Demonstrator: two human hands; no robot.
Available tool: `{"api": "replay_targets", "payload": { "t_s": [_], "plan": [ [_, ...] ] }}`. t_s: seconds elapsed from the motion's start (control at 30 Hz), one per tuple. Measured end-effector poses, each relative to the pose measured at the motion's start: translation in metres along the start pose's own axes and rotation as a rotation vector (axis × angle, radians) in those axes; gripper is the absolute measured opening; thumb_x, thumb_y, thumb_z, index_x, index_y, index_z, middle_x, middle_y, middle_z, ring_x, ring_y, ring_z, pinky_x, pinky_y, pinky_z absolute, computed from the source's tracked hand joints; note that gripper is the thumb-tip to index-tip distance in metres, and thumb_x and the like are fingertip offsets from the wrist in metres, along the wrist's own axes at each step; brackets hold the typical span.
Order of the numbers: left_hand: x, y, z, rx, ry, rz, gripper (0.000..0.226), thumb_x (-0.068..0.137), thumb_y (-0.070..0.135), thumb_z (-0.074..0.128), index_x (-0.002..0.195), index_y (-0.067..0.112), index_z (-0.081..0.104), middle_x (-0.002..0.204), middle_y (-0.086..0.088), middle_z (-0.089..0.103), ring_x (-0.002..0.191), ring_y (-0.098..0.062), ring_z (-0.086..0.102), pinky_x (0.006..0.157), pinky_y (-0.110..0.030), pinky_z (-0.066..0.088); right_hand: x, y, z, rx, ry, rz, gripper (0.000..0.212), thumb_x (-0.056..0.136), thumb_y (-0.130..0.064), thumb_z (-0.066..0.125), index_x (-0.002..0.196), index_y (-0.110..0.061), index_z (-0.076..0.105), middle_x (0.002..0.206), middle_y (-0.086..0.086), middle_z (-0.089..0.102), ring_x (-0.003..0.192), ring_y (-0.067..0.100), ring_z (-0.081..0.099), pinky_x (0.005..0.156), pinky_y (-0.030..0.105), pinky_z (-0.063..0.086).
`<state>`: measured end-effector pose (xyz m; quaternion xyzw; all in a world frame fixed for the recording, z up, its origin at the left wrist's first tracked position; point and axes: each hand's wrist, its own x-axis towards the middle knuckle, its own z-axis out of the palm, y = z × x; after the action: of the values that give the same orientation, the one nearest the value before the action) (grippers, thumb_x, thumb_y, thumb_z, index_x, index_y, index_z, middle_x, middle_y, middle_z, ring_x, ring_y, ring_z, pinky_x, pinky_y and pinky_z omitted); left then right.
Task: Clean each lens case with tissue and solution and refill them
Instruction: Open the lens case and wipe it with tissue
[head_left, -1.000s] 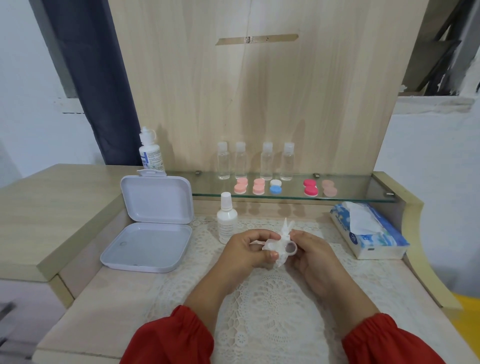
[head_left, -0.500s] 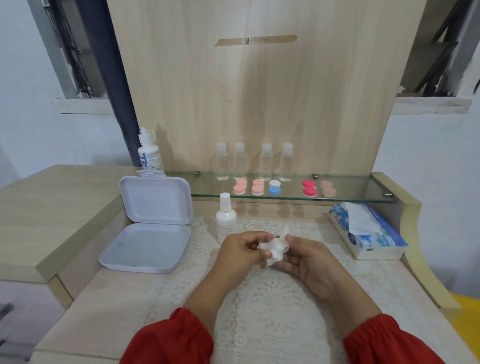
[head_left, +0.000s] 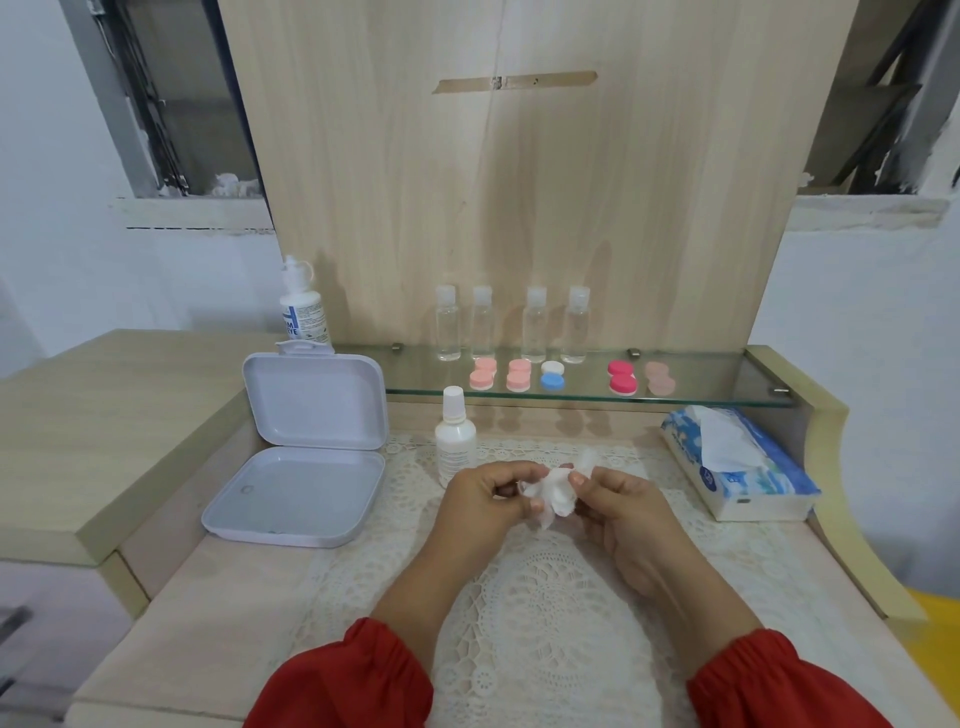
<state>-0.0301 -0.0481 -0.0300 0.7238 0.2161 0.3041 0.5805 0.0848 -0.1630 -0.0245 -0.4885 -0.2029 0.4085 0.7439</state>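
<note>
Wooden desk (head_left: 171, 613) with lace mat (head_left: 545, 623), glass shelf (head_left: 701, 387) at the far side. Far left I see the open white box (head_left: 306, 452), then the white solution bottle (head_left: 455, 436). Near centre, left hand (head_left: 483, 501) and right hand (head_left: 618, 501) both pinch the crumpled tissue (head_left: 553, 491), fingers curled on it. I cannot tell whether a lens case sits inside. Five lens cases (head_left: 551, 375) on the shelf; tissue pack (head_left: 737, 462) at right.

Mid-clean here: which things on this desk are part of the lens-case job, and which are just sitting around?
In the job:
left hand and right hand, both gripping the tissue wad
spray bottle
solution bottle
lens cases on the glass shelf
tissue box

Lying about:
open white box
four clear bottles
lace mat
</note>
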Motion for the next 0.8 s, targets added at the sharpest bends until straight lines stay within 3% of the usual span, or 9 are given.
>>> {"api": "replay_targets", "payload": {
  "t_s": [0.1, 0.2, 0.27, 0.33, 0.4, 0.57, 0.67, 0.73, 0.8],
  "plan": [
    [-0.001, 0.0012, 0.0017, 0.032, -0.026, 0.027, 0.035, 0.072, -0.007, 0.073, 0.092, 0.021, 0.076, 0.077, -0.011, 0.06, 0.067, -0.011, 0.051, 0.071, -0.024, 0.052, 0.003, 0.0005, -0.0029, 0.035, 0.115, -0.072, 0.015, 0.084, 0.006, 0.062, 0.098, 0.005, 0.066, 0.093, 0.028, 0.07, 0.082, 0.035, 0.071, 0.071, 0.036, 0.06],
    [-0.0015, 0.0017, 0.0017, -0.002, -0.016, 0.012, 0.034, 0.073, -0.008, 0.073, 0.095, 0.019, 0.076, 0.092, -0.011, 0.071, 0.079, -0.016, 0.063, 0.077, -0.024, 0.055, 0.0022, 0.001, -0.0021, 0.006, 0.012, -0.008, 0.02, 0.091, -0.003, 0.056, 0.105, 0.009, 0.063, 0.098, 0.028, 0.069, 0.092, 0.039, 0.069, 0.08, 0.039, 0.059],
    [-0.0013, 0.0018, 0.0013, -0.006, 0.003, 0.013, 0.036, 0.073, -0.007, 0.072, 0.092, 0.022, 0.076, 0.095, -0.005, 0.072, 0.086, -0.02, 0.066, 0.082, -0.029, 0.056, 0.0012, 0.0009, -0.0008, -0.027, -0.011, 0.013, 0.023, 0.092, -0.005, 0.055, 0.106, 0.012, 0.062, 0.098, 0.028, 0.069, 0.092, 0.038, 0.069, 0.077, 0.038, 0.06],
    [-0.0018, 0.002, 0.0017, 0.0, -0.002, 0.025, 0.038, 0.073, -0.008, 0.071, 0.09, 0.026, 0.076, 0.094, -0.004, 0.072, 0.086, -0.021, 0.066, 0.082, -0.03, 0.056, 0.0019, 0.0001, -0.0011, -0.024, 0.078, -0.052, 0.02, 0.087, 0.002, 0.06, 0.104, 0.011, 0.063, 0.092, 0.026, 0.071, 0.085, 0.035, 0.071, 0.072, 0.037, 0.06],
    [-0.002, 0.0018, 0.0024, 0.001, -0.004, 0.021, 0.038, 0.074, -0.008, 0.071, 0.092, 0.025, 0.076, 0.096, -0.006, 0.072, 0.089, -0.023, 0.066, 0.081, -0.028, 0.056, 0.0039, -0.0002, -0.0039, -0.056, 0.153, -0.103, 0.021, 0.083, 0.004, 0.064, 0.104, 0.009, 0.064, 0.092, 0.025, 0.071, 0.087, 0.036, 0.07, 0.078, 0.042, 0.057],
    [-0.0021, 0.0014, 0.0017, -0.029, 0.0, -0.006, 0.033, 0.076, -0.009, 0.07, 0.099, 0.014, 0.075, 0.097, -0.001, 0.072, 0.088, -0.01, 0.067, 0.076, -0.022, 0.055, 0.0003, 0.002, 0.0018, -0.01, 0.012, -0.013, 0.019, 0.092, -0.002, 0.055, 0.101, 0.013, 0.062, 0.096, 0.031, 0.069, 0.089, 0.039, 0.069, 0.067, 0.032, 0.06],
    [-0.002, 0.0032, 0.0017, -0.011, 0.045, -0.005, 0.036, 0.077, -0.007, 0.071, 0.092, 0.026, 0.073, 0.088, -0.003, 0.069, 0.071, -0.005, 0.059, 0.074, -0.021, 0.055, 0.0012, 0.0024, 0.0003, -0.004, 0.185, -0.11, 0.012, 0.087, 0.0, 0.061, 0.096, 0.006, 0.066, 0.089, 0.024, 0.071, 0.083, 0.034, 0.069, 0.065, 0.034, 0.058],
    [-0.0001, 0.0028, 0.0005, -0.022, 0.078, -0.003, 0.037, 0.076, -0.006, 0.072, 0.091, 0.028, 0.072, 0.088, -0.007, 0.067, 0.068, -0.007, 0.054, 0.071, -0.017, 0.053, 0.0033, 0.0009, -0.0046, -0.161, 0.349, -0.198, 0.012, 0.088, -0.006, 0.064, 0.099, -0.003, 0.067, 0.09, 0.013, 0.073, 0.083, 0.026, 0.071, 0.064, 0.029, 0.056],
    [0.001, 0.0023, -0.0004, -0.025, 0.084, -0.008, 0.036, 0.076, -0.006, 0.073, 0.091, 0.027, 0.072, 0.084, -0.009, 0.064, 0.067, -0.009, 0.051, 0.07, -0.017, 0.053, 0.0034, -0.0008, -0.0063, -0.257, 0.371, -0.312, 0.013, 0.087, -0.006, 0.066, 0.099, -0.007, 0.066, 0.092, 0.009, 0.072, 0.086, 0.022, 0.07, 0.061, 0.02, 0.053]
  ]
}}
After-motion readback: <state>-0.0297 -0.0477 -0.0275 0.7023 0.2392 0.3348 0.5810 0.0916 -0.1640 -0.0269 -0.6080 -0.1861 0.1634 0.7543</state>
